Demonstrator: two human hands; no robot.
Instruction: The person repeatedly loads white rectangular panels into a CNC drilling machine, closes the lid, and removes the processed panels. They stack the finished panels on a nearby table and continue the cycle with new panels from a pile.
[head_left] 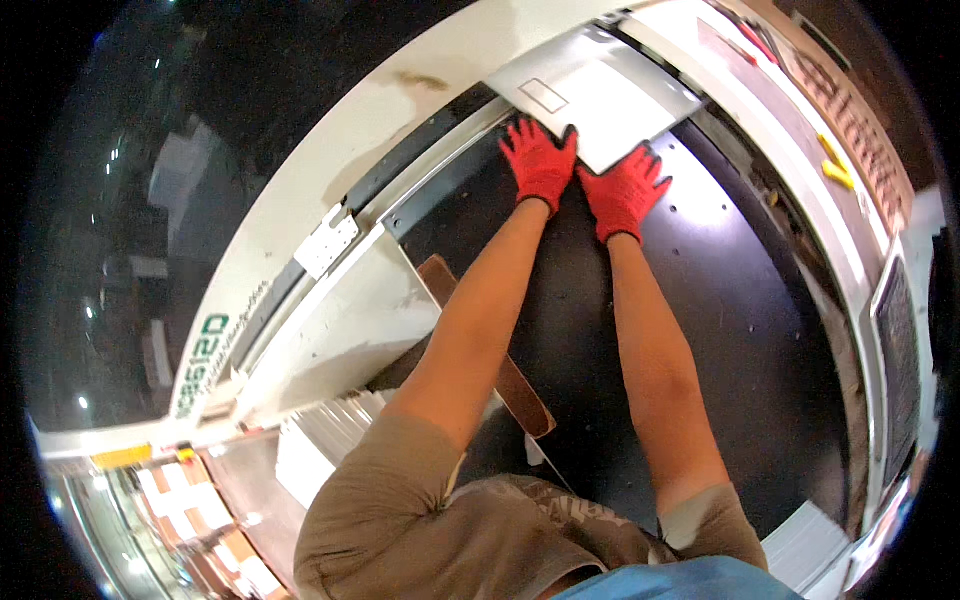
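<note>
A flat, pale grey sheet panel (640, 85) lies at the far end of a black work surface. It carries a thin dark rectangular outline, and a bright white area covers its near part. My left hand (543, 168), in a red glove with dark fingertips, is at the panel's near edge with its fingers spread. Gloved in the same red, my right hand (625, 195) lies by the panel's near right corner, fingers apart and palm down. Both arms reach straight forward. Neither hand is wrapped around anything.
The black machine table (740, 350) spreads under my arms, with a white frame and rail on the left holding a perforated white bracket (328, 242). Yellow-handled pliers (835, 163) rest on the right ledge. Stacked white panels (320, 445) stand lower left; another stack (808, 545) sits lower right.
</note>
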